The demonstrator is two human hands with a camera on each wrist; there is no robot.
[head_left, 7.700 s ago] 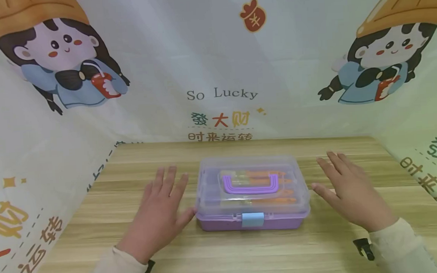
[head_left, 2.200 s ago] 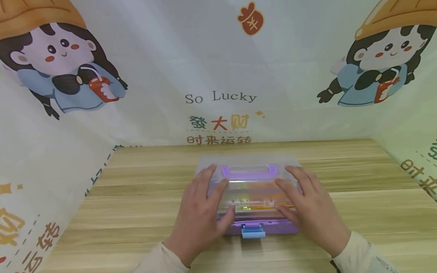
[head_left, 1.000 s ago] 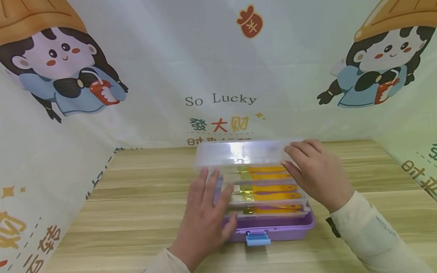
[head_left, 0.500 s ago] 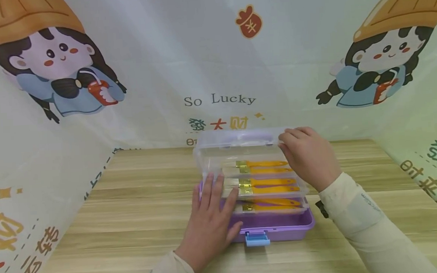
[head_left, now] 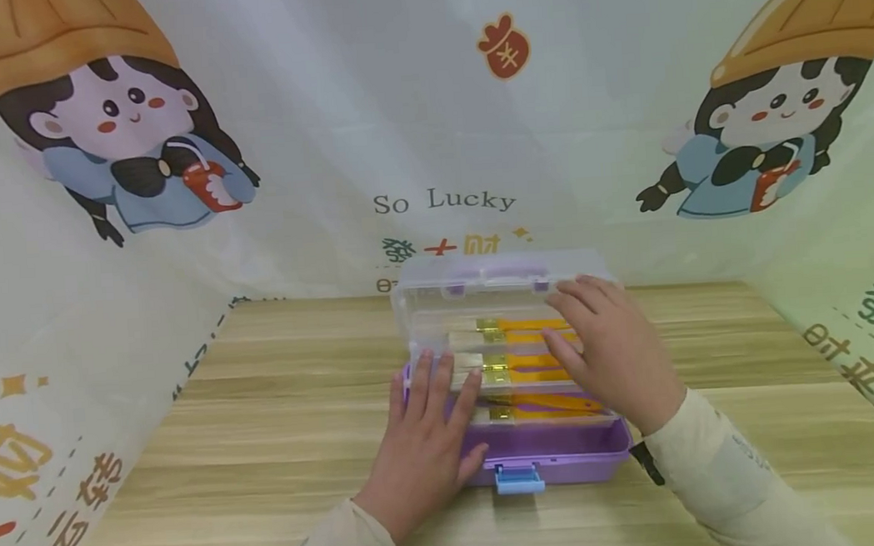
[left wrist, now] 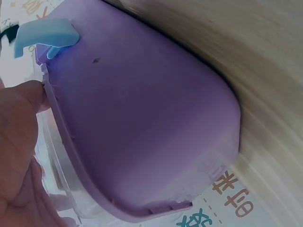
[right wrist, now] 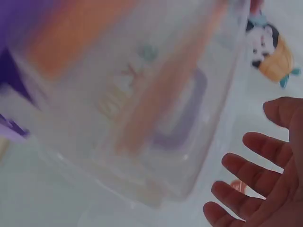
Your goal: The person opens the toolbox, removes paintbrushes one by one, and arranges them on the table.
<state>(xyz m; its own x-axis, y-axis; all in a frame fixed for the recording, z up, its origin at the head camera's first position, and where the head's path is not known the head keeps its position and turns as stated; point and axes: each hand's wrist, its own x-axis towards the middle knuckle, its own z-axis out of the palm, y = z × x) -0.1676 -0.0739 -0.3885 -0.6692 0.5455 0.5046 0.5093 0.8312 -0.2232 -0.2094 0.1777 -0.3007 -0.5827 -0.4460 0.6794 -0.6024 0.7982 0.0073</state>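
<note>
Evidently the plastic box stood near the middle of the bench, its clear lid raised and tilted back. It looked light and stiff, with smooth walls that seemed a little slippery; the thin lid and the clear trays seemed the parts likeliest to flex or crack. The purple base looked the surest place to steady it, and the lid's side edge the best place to hold the lid. The brushes lying in the trays had orange handles, which offered a firmer hold than the soft bristles.

The left hand rested on the box's left end, its grip loose, fingers extended and thumb at the front rim. The right hand had its grip unclosed, fingers spread just beside the lid and holding nothing.

The right hand hid some handle ends, while the left covered part of the bristle side. The blue latch stuck out at the front. Behind rose a printed cloth, close to the lid.
</note>
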